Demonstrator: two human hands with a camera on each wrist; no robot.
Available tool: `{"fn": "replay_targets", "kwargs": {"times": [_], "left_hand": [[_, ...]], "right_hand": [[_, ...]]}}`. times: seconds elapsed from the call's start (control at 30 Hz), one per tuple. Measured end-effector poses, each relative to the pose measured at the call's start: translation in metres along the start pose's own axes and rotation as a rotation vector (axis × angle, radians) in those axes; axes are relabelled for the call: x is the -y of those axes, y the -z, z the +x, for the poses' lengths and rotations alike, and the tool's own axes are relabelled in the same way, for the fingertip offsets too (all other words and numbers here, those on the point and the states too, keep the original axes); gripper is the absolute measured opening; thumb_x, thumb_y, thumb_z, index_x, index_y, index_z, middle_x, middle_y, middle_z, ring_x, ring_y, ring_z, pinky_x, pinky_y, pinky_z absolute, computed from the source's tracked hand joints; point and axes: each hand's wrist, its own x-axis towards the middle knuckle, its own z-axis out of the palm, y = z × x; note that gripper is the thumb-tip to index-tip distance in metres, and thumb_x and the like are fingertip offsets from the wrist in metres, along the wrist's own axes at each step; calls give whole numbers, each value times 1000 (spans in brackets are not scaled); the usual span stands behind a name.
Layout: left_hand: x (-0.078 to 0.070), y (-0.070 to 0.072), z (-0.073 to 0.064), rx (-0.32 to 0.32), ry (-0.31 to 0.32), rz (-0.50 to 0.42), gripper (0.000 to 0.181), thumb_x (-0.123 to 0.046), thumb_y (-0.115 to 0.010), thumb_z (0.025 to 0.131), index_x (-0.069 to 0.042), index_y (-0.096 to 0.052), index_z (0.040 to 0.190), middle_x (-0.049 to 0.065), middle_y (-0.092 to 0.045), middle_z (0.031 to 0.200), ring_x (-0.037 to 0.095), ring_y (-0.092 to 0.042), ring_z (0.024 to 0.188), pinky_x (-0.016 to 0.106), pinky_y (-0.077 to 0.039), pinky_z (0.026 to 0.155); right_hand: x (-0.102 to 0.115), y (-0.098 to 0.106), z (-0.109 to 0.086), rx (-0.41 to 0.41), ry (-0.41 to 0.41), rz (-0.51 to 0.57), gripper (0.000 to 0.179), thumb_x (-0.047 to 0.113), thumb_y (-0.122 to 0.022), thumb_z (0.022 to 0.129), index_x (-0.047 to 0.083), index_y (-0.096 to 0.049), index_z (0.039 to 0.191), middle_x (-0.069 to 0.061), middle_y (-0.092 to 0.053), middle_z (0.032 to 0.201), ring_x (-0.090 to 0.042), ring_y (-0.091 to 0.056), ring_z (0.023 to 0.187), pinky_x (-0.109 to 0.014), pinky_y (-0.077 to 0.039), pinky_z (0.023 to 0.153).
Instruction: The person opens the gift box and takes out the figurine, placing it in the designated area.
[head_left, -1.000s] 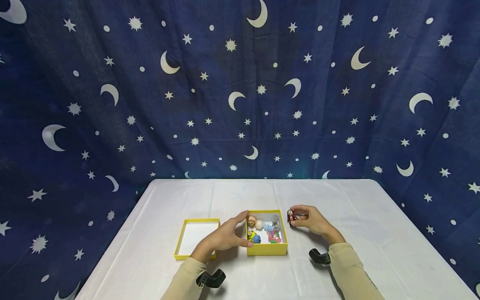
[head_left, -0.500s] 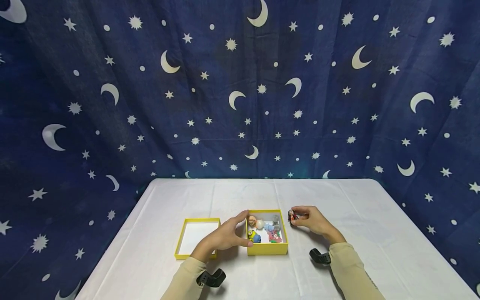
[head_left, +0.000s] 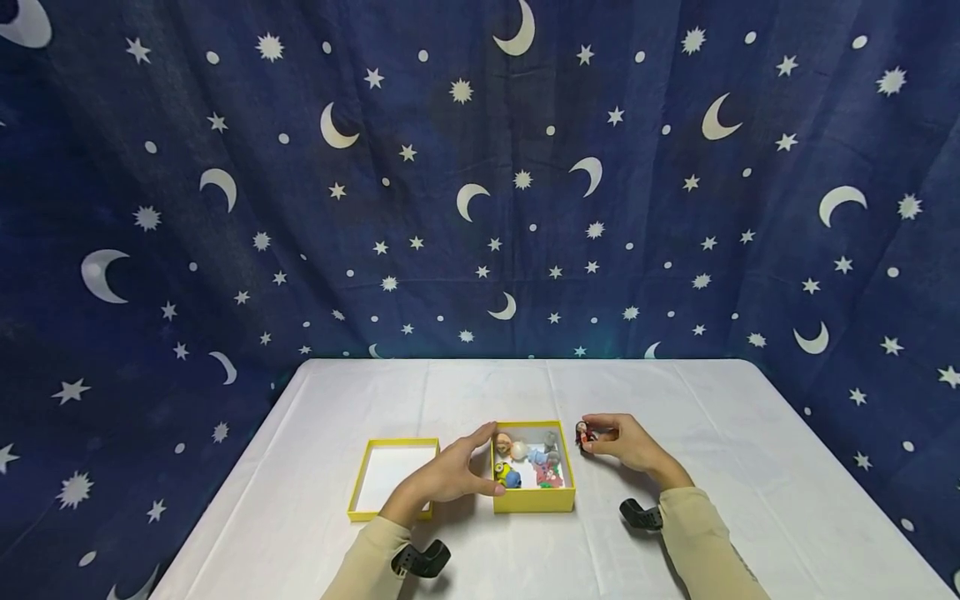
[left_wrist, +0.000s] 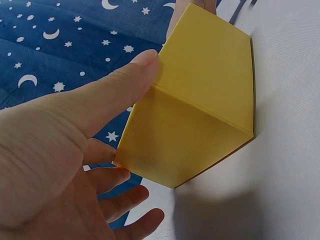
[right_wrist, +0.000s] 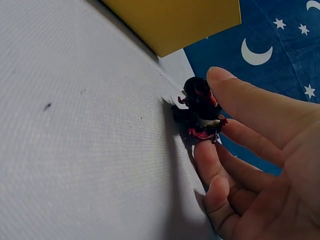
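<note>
The open yellow box (head_left: 534, 502) can be entered from above, though its bare patch of floor is flanked on both sides by toys (head_left: 507, 476). Its left side is blocked by the left hand (head_left: 453, 469), past which the shallow lid (head_left: 393, 472) is met. On the right, only a narrow gap is left before the figurine (head_left: 582, 435) pinched by the right hand (head_left: 628, 443). Free passage is given behind the box, over the tabletop (head_left: 487, 392) up to the curtain (head_left: 442, 225).

We noted box (head_left: 534, 501) on table (head_left: 487, 392), toys (head_left: 507, 475) inside it; lid (head_left: 392, 479) lay left of box, left hand (head_left: 447, 477) between them at box's left side; figurine (head_left: 581, 433) sat right of box, apart from it, in right hand (head_left: 628, 444); curtain (head_left: 450, 150) hung behind table and down both sides of it
</note>
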Motion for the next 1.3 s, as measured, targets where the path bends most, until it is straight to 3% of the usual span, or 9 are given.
{"fn": "replay_targets", "kwargs": {"times": [0.4, 0.63, 0.9, 1.0, 1.17, 1.3], "left_hand": [[-1, 0, 0, 1, 11, 5, 103, -34, -86, 81, -7, -26, 160, 12, -25, 168, 32, -22, 157, 55, -22, 127], [-1, -1, 1, -2, 10, 5, 103, -33, -86, 81, -6, -26, 160, 12, -26, 168, 32, -23, 157, 55, -23, 127], [-1, -1, 1, 1, 3, 7, 103, -32, -86, 81, -6, -27, 160, 13, -26, 168, 32, -23, 157, 55, -22, 127], [0, -1, 0, 2, -1, 7, 103, -33, -86, 81, -5, -26, 160, 14, -26, 168, 32, -23, 157, 55, -22, 127], [0, -1, 0, 1, 1, 10, 103, -34, -85, 81, -6, -26, 160, 13, -26, 168, 32, -23, 157, 55, -22, 127], [0, -1, -1, 0, 10, 10, 103, -36, -85, 81, -7, -26, 161, 12, -26, 168, 32, -22, 157, 55, -22, 127]], "right_hand": [[4, 3, -3, -6, 14, -19, 59, 11, -77, 88, -15, -54, 136, -35, -63, 126, -14, -66, 89, -18, -54, 75], [10, 6, -7, -51, 3, -35, 57, 12, -75, 90, -13, -54, 136, -34, -63, 127, -19, -68, 93, -19, -53, 79], [14, 9, -8, -78, 49, -23, 54, 11, -73, 92, -14, -54, 136, -34, -61, 131, -22, -69, 99, -19, -53, 80], [18, 9, -7, -108, 40, -63, 54, 15, -73, 92, -11, -56, 136, -31, -63, 133, -25, -68, 103, -25, -54, 85], [28, 8, -6, -135, -3, -125, 55, 24, -72, 94, -4, -57, 139, -26, -62, 137, -36, -63, 116, -45, -54, 95], [38, 7, -7, -137, -1, -123, 55, 25, -72, 95, -3, -57, 139, -27, -60, 139, -41, -60, 120, -49, -54, 96]]}}
